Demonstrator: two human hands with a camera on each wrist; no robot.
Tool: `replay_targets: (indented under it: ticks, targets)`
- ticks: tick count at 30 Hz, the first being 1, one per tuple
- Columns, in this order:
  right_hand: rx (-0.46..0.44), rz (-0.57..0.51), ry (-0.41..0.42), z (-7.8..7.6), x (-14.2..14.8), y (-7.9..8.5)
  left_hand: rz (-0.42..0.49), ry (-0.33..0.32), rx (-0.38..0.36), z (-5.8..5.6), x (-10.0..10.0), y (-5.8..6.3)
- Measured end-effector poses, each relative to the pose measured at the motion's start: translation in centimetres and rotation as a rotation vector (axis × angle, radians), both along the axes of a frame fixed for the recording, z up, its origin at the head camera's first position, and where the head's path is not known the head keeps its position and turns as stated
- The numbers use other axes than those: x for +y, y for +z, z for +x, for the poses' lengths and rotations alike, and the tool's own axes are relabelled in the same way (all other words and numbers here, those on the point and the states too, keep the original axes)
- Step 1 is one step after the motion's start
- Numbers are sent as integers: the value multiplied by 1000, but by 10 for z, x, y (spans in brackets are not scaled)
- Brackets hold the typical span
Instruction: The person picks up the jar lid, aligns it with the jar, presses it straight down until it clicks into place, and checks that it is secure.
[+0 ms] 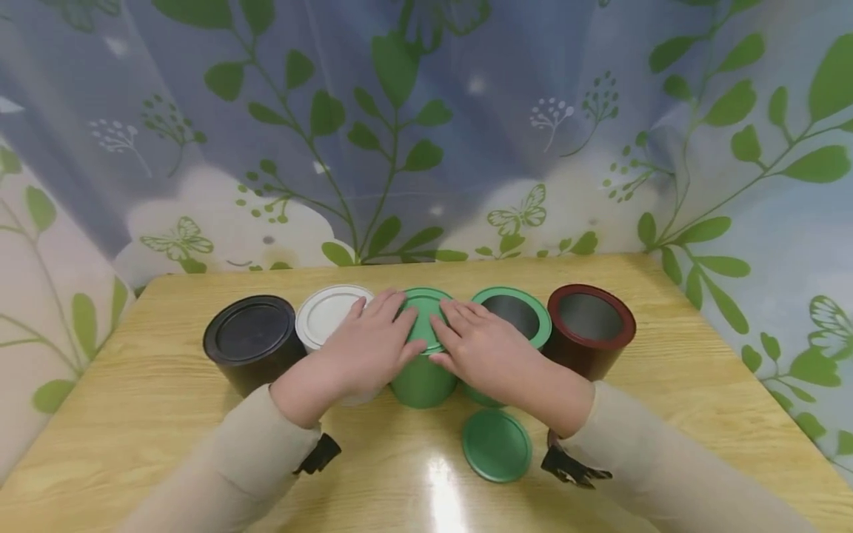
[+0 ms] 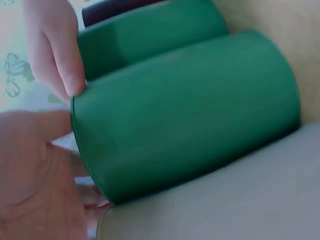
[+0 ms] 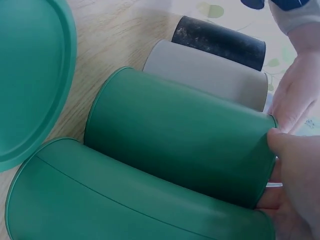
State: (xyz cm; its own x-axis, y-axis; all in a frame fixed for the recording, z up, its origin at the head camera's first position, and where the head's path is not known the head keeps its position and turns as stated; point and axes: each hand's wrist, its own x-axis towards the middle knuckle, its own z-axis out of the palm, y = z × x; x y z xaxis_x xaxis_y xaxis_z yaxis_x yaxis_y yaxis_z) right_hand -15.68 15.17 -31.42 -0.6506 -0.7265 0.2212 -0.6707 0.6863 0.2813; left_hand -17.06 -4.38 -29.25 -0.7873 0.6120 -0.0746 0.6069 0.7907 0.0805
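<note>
In the head view, a green can (image 1: 423,383) stands upright in the middle of the row, with a green lid (image 1: 424,302) on top. My left hand (image 1: 366,344) rests on the left part of this lid, fingers extended and thumb at the front rim. From the other side, my right hand (image 1: 489,348) lies with its fingertips on the lid's right edge, its palm over the neighbouring open green can (image 1: 543,320). Both wrist views show the thumbs at the rim of the middle can (image 2: 190,115), its side smooth.
To the left stand a white can (image 1: 324,314) and a black can (image 1: 249,333), both lidded. An open dark red can (image 1: 593,359) ends the row at right. A loose green lid (image 1: 496,446) lies on the wooden table (image 1: 373,481) in front. Behind hangs a leaf-patterned curtain (image 1: 466,148).
</note>
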Motion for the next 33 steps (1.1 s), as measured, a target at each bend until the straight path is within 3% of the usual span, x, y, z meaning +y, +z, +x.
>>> replay_targets:
  ticks: [5,9,16,27,30,33]
  targets:
    - [61,-21,48,0,3,-3,60,-89,-118,-10,4,-6]
    - [92,-25,64,0,0,-4,32,-86,-60,-7,4,-10]
    - [63,-42,31,0,0,-5,-57,-38,-36,-1,1,-1]
    - [64,-59,24,-1,1,-5,-34,-9,7,2,-2,-4]
    - [21,-52,2,0,2,-4,-16,-15,10,2,-1,-4]
    - [-82,-53,-41,1,3,-4,-7,-4,18,1,-1,-7]
